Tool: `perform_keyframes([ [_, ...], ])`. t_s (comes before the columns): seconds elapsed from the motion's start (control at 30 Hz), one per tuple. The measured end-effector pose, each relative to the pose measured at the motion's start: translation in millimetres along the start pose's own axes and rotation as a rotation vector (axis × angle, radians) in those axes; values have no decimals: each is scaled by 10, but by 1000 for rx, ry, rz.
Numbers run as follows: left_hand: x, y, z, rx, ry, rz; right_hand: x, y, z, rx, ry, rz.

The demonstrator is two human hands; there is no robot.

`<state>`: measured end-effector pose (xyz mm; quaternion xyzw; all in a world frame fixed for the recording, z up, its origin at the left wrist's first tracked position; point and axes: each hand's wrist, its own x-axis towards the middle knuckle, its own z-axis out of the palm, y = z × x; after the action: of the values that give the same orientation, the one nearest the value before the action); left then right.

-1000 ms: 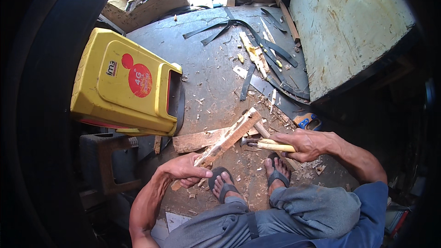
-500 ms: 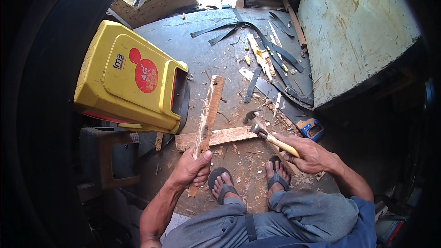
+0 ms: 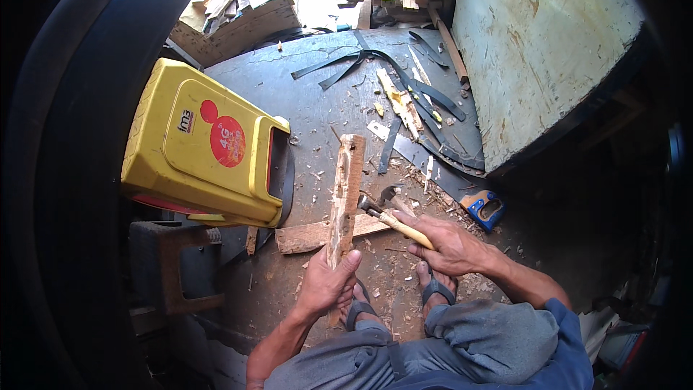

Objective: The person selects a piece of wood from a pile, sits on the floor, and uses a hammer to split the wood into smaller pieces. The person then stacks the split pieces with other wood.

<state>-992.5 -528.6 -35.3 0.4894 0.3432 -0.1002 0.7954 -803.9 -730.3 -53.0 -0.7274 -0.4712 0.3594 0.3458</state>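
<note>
The dark, scuffed floor (image 3: 310, 119) before you carries a handsaw (image 3: 476, 204) with a blue-and-tan handle, black straps (image 3: 442, 97) and scattered wood chips (image 3: 442, 201). In front of your 2 sandals (image 3: 439, 287), a board (image 3: 303, 237) lies left of the handsaw.

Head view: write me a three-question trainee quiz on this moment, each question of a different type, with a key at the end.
1. Multiple choice: which hand holds the yellow-handled tool?
A) the left hand
B) the right hand
C) neither

2. True or false: the saw with the blue-and-tan handle lies on the floor.

3. Open: what does the left hand grip, and near which end as seen in the picture?

Key:
1. B
2. True
3. A rough strip of wood, near its lower end
</note>
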Motion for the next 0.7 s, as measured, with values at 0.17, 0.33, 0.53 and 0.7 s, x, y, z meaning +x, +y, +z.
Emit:
perform_keyframes([
  [0.17, 42, -56, 9, 2, 23, 47, -18, 60, -229, 198, -193, 71],
  [0.33, 101, -85, -204, 93, -96, 63, 30, 204, -540, 416, -517, 118],
  [0.53, 87, 21, -411, 287, -118, 59, 67, 290, -583, 826, -647, 260],
  [0.7, 78, 70, -347, 418, -94, 136, 91, 291, -553, 907, -670, 266],
])
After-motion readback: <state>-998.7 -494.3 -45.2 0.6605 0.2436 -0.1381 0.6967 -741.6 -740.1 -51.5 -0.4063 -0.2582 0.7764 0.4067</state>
